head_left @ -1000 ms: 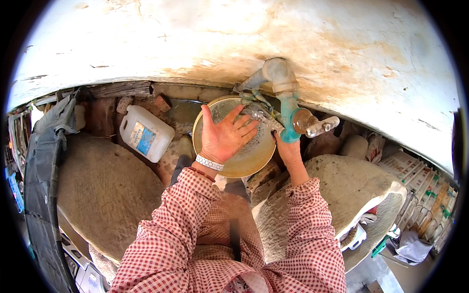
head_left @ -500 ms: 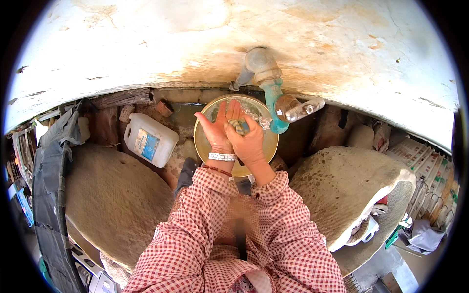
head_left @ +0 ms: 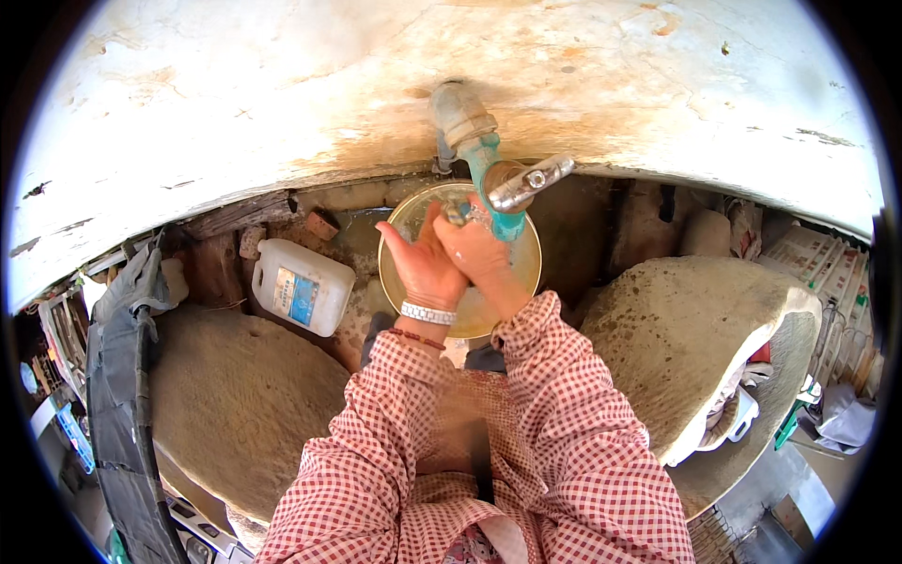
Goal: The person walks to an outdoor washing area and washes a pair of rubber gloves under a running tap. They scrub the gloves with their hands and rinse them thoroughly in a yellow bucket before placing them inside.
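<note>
My left hand (head_left: 418,265) and my right hand (head_left: 481,252) are pressed together, palm against palm, under a green tap (head_left: 495,179) with a metal lever handle (head_left: 531,179). Neither hand holds anything. The tap comes off a grey pipe (head_left: 458,111) in a stained white wall. Right below the hands stands a round, shallow yellow metal basin (head_left: 528,273), with its far rim under the spout. A beaded white band sits on my left wrist. Both forearms wear red-checked sleeves.
A white plastic jug (head_left: 301,287) with a blue label lies left of the basin among bricks (head_left: 321,226). Large rounded stones rise at the left (head_left: 235,404) and right (head_left: 686,329). A black tyre (head_left: 117,395) stands at far left, and clutter fills the right edge.
My right hand came off the tap and joined my left hand, which was spread over the basin. The view has shifted so the tap and basin sit more to the right.
</note>
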Demonstrator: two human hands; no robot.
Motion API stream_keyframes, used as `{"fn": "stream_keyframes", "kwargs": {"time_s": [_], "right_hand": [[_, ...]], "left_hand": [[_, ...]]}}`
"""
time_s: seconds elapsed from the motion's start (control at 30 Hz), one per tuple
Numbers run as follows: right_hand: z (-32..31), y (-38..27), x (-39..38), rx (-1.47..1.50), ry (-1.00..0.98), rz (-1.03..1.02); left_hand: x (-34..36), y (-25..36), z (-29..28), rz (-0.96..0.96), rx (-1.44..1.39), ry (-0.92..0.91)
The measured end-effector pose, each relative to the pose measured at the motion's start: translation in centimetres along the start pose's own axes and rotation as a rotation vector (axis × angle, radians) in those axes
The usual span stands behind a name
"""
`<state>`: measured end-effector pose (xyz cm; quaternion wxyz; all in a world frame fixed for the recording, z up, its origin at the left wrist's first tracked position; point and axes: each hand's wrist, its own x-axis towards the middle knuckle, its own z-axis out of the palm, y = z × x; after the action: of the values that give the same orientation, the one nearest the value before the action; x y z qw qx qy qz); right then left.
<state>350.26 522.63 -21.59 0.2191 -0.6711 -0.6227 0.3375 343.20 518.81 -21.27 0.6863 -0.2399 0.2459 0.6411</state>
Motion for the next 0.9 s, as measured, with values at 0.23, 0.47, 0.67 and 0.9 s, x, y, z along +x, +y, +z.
{"fn": "stream_keyframes", "kwargs": {"time_s": [0.23,0.47,0.67,0.9], "right_hand": [[-0.9,3.7,-0.4,0.208,0.032,-0.101],[0.6,-0.2,-3.5,0.403,0.105,0.035],[0.1,3.4,1.8,0.141,0.047,0.134],[2.0,0.4,-1.3,0.669,0.194,0.096]], "left_hand": [[-0.8,-2.6,-0.3,-0.225,0.051,-0.049],[2.7,-1.6,-6.1,-0.002,0.240,-0.003],[-1.7,-3.4,-1.3,-0.302,0.609,-0.129],[1.5,1.1,-2.1,-0.264,0.670,-0.261]]}}
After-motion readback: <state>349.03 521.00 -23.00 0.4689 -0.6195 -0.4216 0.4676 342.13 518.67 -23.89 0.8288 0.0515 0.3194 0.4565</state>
